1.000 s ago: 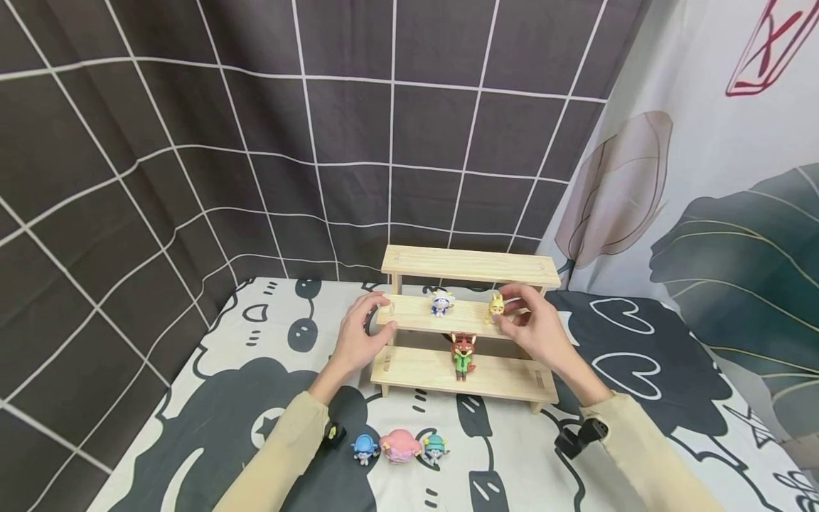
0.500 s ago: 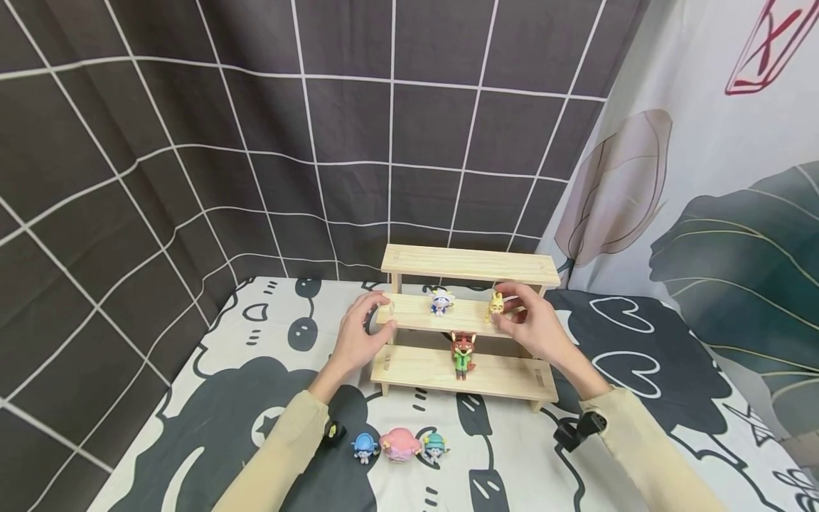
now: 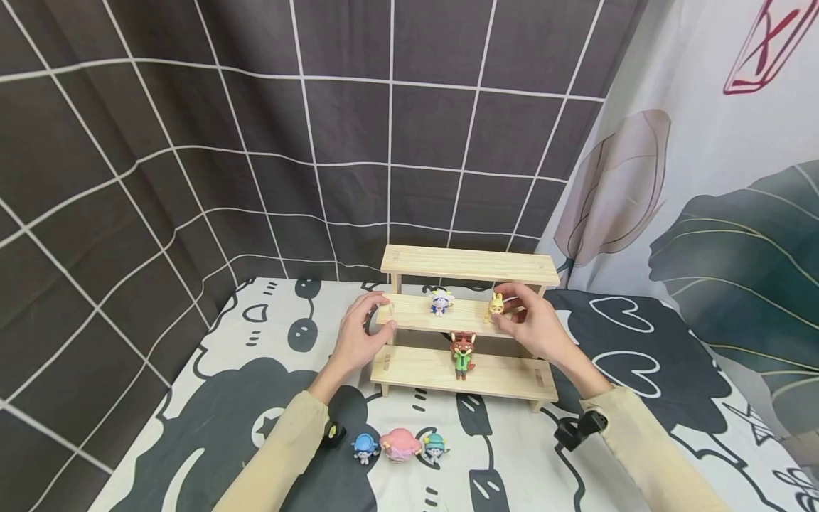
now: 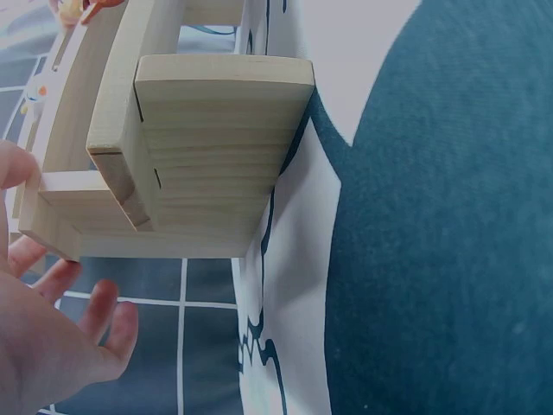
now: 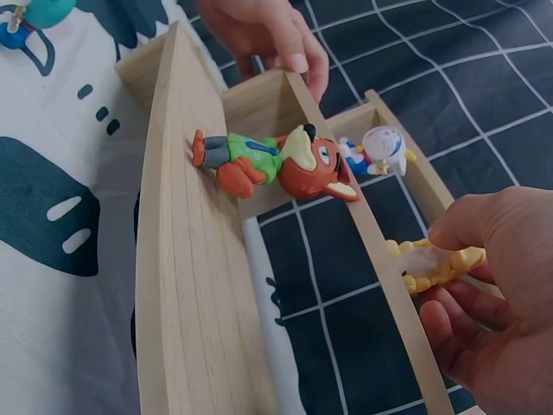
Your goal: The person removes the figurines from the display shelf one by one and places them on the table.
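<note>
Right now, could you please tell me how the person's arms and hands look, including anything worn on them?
The left sleeve and right sleeve are plain, long and pale beige. A small black device shows at each sleeve's wrist end. The left hand and right hand wear no gloves.

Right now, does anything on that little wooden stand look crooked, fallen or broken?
Nothing stands out. The fox figure and white figure are upright on their shelves, and the right hand pinches the yellow figure. I see no breakage, though that last one is partly hidden.

A patterned cloth [image 3: 220, 405] bears a wooden shelf [image 3: 470, 264] and three figurines [image 3: 400, 446].
</note>
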A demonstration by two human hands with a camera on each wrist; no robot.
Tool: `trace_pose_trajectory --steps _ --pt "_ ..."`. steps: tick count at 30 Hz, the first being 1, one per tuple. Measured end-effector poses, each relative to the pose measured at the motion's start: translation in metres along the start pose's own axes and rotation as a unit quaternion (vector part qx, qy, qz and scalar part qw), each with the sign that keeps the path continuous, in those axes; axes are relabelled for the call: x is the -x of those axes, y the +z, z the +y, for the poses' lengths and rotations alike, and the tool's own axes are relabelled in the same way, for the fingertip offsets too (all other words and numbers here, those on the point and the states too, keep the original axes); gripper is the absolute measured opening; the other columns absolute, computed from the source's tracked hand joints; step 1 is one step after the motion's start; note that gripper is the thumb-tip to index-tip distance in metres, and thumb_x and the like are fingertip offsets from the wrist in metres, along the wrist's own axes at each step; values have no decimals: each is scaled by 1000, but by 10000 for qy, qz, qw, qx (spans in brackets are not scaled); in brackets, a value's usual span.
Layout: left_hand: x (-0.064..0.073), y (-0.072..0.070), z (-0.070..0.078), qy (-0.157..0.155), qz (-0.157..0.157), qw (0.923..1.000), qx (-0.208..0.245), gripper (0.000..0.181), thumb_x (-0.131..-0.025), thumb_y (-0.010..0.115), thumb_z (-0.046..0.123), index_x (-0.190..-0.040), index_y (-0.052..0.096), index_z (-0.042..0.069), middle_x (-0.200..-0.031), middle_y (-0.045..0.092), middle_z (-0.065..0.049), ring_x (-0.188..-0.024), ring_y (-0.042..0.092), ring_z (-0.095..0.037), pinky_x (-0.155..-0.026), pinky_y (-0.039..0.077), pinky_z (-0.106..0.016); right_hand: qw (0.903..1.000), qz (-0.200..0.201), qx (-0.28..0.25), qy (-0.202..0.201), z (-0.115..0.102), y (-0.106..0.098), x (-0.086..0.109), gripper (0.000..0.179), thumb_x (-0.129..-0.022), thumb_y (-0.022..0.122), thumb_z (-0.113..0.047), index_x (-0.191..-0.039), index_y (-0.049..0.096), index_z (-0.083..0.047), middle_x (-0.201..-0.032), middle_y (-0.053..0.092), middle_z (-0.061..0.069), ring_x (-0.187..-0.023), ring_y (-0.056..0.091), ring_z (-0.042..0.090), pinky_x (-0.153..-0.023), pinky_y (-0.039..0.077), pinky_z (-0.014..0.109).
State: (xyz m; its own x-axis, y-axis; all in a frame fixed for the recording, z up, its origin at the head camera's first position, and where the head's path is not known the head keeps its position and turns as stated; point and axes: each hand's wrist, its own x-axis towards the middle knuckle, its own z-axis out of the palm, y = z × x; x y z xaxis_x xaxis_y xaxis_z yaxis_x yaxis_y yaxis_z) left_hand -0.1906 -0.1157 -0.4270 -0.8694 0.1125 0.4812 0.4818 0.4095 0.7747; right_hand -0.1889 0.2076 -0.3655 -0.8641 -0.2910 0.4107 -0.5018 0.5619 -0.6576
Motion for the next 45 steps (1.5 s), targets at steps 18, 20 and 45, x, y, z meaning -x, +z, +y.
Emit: trace_pose_trajectory --steps 18,20,45 --pt "1 0 2 13 -2 10000 12 39 -83 73 9 -120 63 3 -140 52 -20 -124 52 -37 -102 43 -57 9998 111 53 -140 -7 -1 12 43 -79 76 10 -119 60 5 -101 66 14 -87 65 27 -67 53 27" --pt "1 0 3 21 7 10000 6 39 -83 73 9 -120 63 3 -140 52 -20 -123 52 -37 -102 44 -57 9998 130 27 -161 -8 -1 14 43 -79 76 10 -118 60 5 -101 66 14 -87 65 27 -66 53 26" --pt "1 0 0 5 45 10000 -8 39 -83 73 10 -120 63 4 -140 53 -18 -119 53 -36 -96 45 -60 9986 216 -201 -431 -27 14 41 45 -75 79 12 -115 61 1 -99 65 6 -83 63 21 -63 54 28"
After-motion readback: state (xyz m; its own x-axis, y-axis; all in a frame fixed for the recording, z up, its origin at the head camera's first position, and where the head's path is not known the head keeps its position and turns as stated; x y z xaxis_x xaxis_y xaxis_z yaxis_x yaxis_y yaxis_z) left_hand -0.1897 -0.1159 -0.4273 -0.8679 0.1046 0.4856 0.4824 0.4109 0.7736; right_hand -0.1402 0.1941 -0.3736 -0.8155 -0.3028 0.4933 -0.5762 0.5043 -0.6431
